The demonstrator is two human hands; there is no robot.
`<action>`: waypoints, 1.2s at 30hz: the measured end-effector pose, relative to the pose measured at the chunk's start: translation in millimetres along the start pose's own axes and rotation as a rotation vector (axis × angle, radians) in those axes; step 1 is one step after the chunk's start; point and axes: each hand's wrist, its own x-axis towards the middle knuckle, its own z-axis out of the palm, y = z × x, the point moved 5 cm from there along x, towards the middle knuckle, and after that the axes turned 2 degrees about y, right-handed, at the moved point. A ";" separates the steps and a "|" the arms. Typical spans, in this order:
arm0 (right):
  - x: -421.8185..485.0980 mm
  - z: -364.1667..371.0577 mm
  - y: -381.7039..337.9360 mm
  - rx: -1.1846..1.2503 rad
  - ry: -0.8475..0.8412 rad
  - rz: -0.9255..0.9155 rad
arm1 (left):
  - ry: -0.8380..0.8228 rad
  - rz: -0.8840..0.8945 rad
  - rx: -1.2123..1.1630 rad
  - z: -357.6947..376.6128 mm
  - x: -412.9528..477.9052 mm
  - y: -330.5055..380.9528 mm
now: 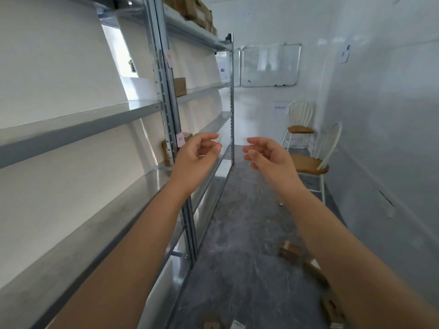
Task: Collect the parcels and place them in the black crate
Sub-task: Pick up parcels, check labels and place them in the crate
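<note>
parcel (291,253) on floor (237,233), long axis seemingly diagonal

Light was bright, diffuse, strongest through opening behind grey metal shelving rack (71,124) | white walls (380,115) washed out | edges bowed | brown cardboard parcels (292,252) blurred.

A grey metal rack (166,91) runs along the left wall of a narrow room. Two pink tags stick to its middle upright: an upper label (169,57) and a lower label (180,139). A whiteboard (269,65) hangs on the back wall. By the right wall stand two white chairs with wooden seats, the near chair (318,157) just in front of the far chair (299,119). A paper sheet (345,53) is fixed high on the right wall. The floor (237,233) is mottled grey.
</note>
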 end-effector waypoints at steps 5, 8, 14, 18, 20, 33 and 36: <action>23.7 -37.6 18.0 -0.007 0.036 0.018 | -0.008 0.020 -0.062 41.6 19.7 -14.2; 35.2 -50.1 34.5 0.002 0.031 0.036 | -0.007 0.007 -0.095 57.4 27.2 -30.0; 58.6 -53.4 78.2 -0.039 -0.002 0.095 | -0.020 -0.055 -0.076 71.8 49.8 -69.8; 85.8 -45.9 113.5 -0.072 0.006 0.122 | -0.047 -0.074 -0.046 77.0 77.2 -103.9; 102.9 -39.6 129.7 -0.074 0.023 0.127 | -0.069 -0.085 -0.037 78.8 94.3 -123.5; 195.4 -22.9 270.1 -0.139 0.123 0.287 | -0.193 -0.235 -0.073 114.7 199.7 -285.8; 196.5 -29.8 317.6 -0.160 0.124 0.344 | -0.227 -0.332 -0.057 136.9 193.6 -332.2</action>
